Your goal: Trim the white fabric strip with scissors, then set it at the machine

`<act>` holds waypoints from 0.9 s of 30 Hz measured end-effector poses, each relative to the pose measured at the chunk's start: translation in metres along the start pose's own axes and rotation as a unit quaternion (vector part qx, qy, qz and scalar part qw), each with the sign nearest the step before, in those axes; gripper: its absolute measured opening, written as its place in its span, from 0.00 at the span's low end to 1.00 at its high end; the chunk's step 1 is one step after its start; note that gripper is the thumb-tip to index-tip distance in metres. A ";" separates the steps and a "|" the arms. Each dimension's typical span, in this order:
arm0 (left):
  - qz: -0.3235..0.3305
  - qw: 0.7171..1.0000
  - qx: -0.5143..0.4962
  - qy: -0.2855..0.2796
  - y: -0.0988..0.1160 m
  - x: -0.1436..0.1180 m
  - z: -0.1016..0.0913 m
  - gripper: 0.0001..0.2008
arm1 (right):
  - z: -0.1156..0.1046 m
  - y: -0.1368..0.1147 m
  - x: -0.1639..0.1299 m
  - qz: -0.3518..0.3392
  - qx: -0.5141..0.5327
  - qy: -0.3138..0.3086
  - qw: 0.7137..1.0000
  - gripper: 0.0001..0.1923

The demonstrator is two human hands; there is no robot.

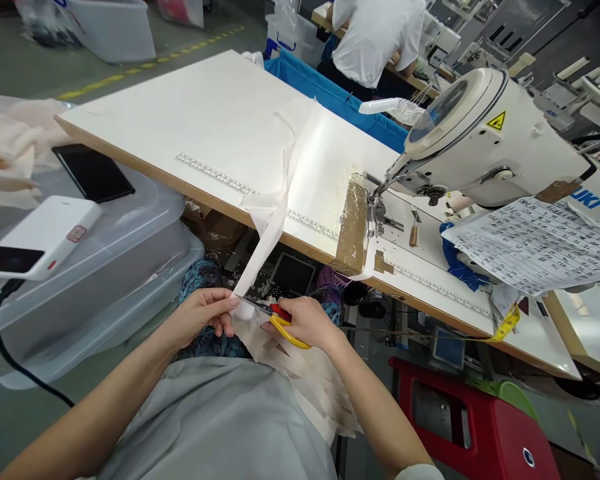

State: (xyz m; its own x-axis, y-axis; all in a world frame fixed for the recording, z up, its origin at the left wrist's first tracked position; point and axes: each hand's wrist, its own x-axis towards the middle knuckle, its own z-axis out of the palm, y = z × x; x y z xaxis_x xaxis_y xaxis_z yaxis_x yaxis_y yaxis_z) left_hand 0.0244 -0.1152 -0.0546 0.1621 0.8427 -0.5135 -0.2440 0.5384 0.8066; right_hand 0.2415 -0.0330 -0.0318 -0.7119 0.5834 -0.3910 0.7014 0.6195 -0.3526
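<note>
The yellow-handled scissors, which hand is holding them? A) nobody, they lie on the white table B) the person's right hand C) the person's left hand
B: the yellow-handled scissors sit in the person's right hand, their blades at the strip of white fabric that the left hand pinches near its lower end.

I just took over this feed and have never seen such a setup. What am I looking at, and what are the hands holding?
This is one view from a camera on the person's head, looking down. The left hand pinches a long white fabric strip that hangs off the white worktable. The right hand holds yellow-handled scissors at the strip's end. On the table stand a cream industrial sewing machine and a printed paper sheet. Another person in a white shirt works behind.
</note>
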 end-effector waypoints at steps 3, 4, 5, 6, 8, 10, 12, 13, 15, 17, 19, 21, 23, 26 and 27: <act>-0.003 1.000 0.003 0.001 0.000 0.000 0.000 0.22 | -0.002 -0.003 0.004 -0.009 -0.003 0.005 1.000 0.25; -0.003 1.000 0.002 0.001 -0.001 0.000 -0.001 0.22 | -0.002 -0.004 0.006 -0.012 -0.002 0.007 1.000 0.25; -0.003 1.000 0.002 0.000 -0.001 0.000 -0.001 0.23 | -0.002 -0.005 0.007 -0.014 0.000 0.009 1.000 0.25; -0.005 1.000 0.003 -0.002 -0.001 0.000 -0.002 0.23 | -0.001 -0.006 0.007 -0.013 0.002 0.010 1.000 0.25; -0.011 1.000 0.023 -0.012 0.000 0.000 -0.005 0.23 | 0.003 -0.006 0.006 -0.005 0.011 0.013 1.000 0.24; -0.014 0.998 0.061 -0.020 0.001 0.001 -0.009 0.22 | 0.008 -0.005 0.002 0.009 0.024 0.016 1.000 0.23; -0.012 0.994 0.103 -0.026 0.003 0.001 -0.014 0.22 | 0.015 -0.003 -0.004 0.024 0.040 0.023 0.999 0.24; -0.011 0.991 0.126 -0.032 0.005 0.002 -0.017 0.22 | 0.019 -0.003 -0.008 0.031 0.049 0.032 0.998 0.24; 0.005 0.983 0.180 -0.026 0.010 0.004 -0.024 0.23 | 0.026 -0.001 -0.016 0.043 0.076 0.061 0.994 0.24; 0.068 0.961 0.260 0.065 0.017 0.012 -0.029 0.26 | 0.031 -0.001 -0.025 0.046 0.113 0.088 0.989 0.23; 0.166 0.902 0.340 0.207 0.027 0.024 -0.032 0.27 | 0.034 -0.003 -0.034 0.039 0.152 0.105 0.982 0.23; 0.250 0.841 0.391 0.278 0.041 0.038 -0.029 0.27 | 0.035 -0.005 -0.042 0.033 0.181 0.120 0.976 0.22; 0.296 0.833 0.390 0.257 0.054 0.051 -0.021 0.26 | 0.035 -0.006 -0.048 0.035 0.197 0.134 0.970 0.23; 0.302 0.878 0.320 0.191 0.067 0.064 -0.004 0.23 | 0.034 -0.006 -0.054 0.041 0.233 0.143 0.961 0.23; 0.298 0.889 0.296 0.184 0.068 0.067 0.001 0.22 | 0.034 -0.005 -0.056 0.042 0.249 0.143 0.957 0.23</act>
State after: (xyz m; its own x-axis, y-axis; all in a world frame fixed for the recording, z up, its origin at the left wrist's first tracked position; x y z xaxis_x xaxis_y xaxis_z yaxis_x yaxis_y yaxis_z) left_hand 0.0199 -0.0219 -0.0344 -0.1767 0.9807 0.0831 0.3825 -0.0094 0.9239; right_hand 0.2790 -0.0869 -0.0374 -0.5826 0.7845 -0.2123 0.6361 0.2776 -0.7199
